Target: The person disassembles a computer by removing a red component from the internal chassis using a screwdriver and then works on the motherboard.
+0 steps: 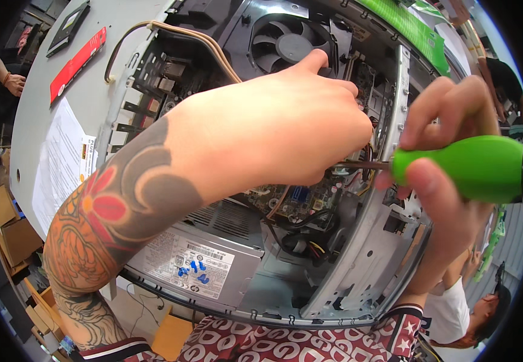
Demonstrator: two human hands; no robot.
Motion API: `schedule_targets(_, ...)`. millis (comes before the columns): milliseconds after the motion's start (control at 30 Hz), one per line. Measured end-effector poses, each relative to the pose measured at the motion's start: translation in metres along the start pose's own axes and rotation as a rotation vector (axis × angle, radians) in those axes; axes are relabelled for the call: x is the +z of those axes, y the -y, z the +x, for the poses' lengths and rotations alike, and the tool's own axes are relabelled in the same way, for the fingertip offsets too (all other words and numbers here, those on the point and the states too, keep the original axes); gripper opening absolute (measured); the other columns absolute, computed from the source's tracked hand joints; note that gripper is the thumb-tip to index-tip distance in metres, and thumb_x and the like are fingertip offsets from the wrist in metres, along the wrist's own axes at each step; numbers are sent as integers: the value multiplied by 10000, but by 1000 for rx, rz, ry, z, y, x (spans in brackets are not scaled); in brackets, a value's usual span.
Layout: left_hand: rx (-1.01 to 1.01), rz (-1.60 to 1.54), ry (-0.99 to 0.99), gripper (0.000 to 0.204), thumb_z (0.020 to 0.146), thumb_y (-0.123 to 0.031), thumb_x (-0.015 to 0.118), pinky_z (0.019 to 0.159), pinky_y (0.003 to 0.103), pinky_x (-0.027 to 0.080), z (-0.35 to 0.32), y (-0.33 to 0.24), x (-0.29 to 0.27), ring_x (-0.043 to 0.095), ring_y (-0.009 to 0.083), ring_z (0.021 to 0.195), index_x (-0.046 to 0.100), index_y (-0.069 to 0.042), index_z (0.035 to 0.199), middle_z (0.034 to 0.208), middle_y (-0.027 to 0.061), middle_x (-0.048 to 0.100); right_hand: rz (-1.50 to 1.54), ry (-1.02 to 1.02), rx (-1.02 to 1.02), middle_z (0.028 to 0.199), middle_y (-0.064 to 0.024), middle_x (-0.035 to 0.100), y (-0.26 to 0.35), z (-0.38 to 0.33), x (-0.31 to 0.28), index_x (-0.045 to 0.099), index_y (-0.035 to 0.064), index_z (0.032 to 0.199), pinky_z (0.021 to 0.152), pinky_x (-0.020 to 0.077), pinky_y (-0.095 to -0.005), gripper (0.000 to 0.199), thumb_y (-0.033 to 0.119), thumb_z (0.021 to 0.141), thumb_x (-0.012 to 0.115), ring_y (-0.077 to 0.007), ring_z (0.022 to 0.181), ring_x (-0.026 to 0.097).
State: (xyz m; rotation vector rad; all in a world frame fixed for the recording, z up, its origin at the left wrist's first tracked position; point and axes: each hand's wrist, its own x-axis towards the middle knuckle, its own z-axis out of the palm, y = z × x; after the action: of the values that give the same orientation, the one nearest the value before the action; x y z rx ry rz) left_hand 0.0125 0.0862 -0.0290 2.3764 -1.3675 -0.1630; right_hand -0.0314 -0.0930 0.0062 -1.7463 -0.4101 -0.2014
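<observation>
An open desktop computer case (358, 265) lies on a grey table (62, 114), with its fan (288, 42), circuit board (297, 196) and power supply (195, 259) showing. My left hand (285, 123) reaches across into the case, fingers curled down among the cables near the fan; what they touch is hidden. My right hand (442, 151) grips a screwdriver (466, 169) by its green handle. The thin shaft points left, under my left hand, and its tip is hidden.
A printed sheet (62, 163), a red flat box (77, 63) and a dark flat device (68, 27) lie on the table at left. Cardboard boxes (11, 232) stand below. Another person's hand (14, 81) shows at far left, and a person sits at lower right (460, 314).
</observation>
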Motion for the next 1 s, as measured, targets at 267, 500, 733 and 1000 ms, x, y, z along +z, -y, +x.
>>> schedule_targets(267,14,-80,90,246,746,-4,647,1077,571,318,11,8,-1,570,264,1075,677,-82,978,923,63,626,-137,220,-21,822,-129,559,-7,8,-17,373,26,921,521,535,-218,502,184,731,810,-140,559,605)
schedule_targets(500,24,-153,148,249,739,-17,626,1091,653,261,2,5,-12,533,274,1195,666,-82,977,1003,77,646,110,262,115,844,-125,596,-10,14,-23,397,52,941,647,500,-228,501,98,681,822,-142,661,612)
schedule_targets(733,13,-220,284,243,728,-16,638,1095,598,253,-4,4,-27,528,279,1201,670,-92,956,1029,69,663,95,556,-77,869,-119,630,-15,19,-26,436,86,898,680,453,-238,418,8,683,786,-136,741,587)
schedule_targets(1000,67,-117,96,76,768,-60,692,1060,480,331,-3,4,-13,561,215,1024,713,-90,835,802,44,586,-3,622,25,862,-76,636,-9,18,-30,454,70,910,682,465,-246,410,2,675,782,-107,749,584)
